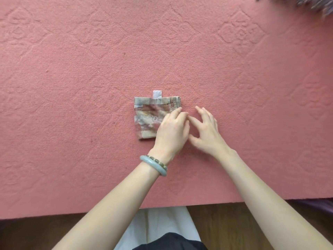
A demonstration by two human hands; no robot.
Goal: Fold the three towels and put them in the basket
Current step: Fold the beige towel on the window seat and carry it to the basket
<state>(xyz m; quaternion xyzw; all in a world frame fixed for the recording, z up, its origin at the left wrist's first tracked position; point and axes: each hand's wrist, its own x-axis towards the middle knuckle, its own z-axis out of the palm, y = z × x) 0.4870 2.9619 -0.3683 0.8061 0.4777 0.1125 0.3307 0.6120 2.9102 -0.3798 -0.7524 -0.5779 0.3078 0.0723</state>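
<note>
Pink tablecloth [72, 69] — left hand [171, 130] rests on folded towel [147, 118], right hand [207, 131] beside.

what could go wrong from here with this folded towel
The small folded patterned towel has layers fanned at its far right corner; lifted by one edge, it may fall open.
Only the left hand rests on it; the right hand lies, fingers spread, on the pink textured cloth, so a one-handed lift may loosen it.
No basket is plainly visible, only a blurred grey-purple shape far right; the carry may unfold it.
</note>
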